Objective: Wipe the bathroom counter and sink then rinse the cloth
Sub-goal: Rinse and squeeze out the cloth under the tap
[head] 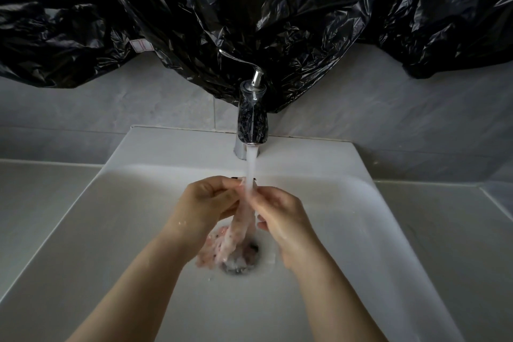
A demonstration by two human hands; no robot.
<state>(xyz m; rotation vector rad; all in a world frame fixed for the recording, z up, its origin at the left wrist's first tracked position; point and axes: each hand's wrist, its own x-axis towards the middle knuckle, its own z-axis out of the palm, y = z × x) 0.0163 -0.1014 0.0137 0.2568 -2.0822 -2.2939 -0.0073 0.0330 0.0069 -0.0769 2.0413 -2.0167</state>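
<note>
Pinching cloth (241,226), left hand (206,200), right hand (280,208)

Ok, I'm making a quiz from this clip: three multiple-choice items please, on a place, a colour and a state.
1. Where does the cloth's lower end hang? A) in a bucket B) over the drain C) on a hook
2. What colour is the plastic sheet above the faucet? A) white B) blue C) black
3. The faucet is: A) running B) off C) missing
Answers: B, the cloth trails from the left hand and right hand to the drain; C, glossy black; A, water streams onto the cloth.
</note>
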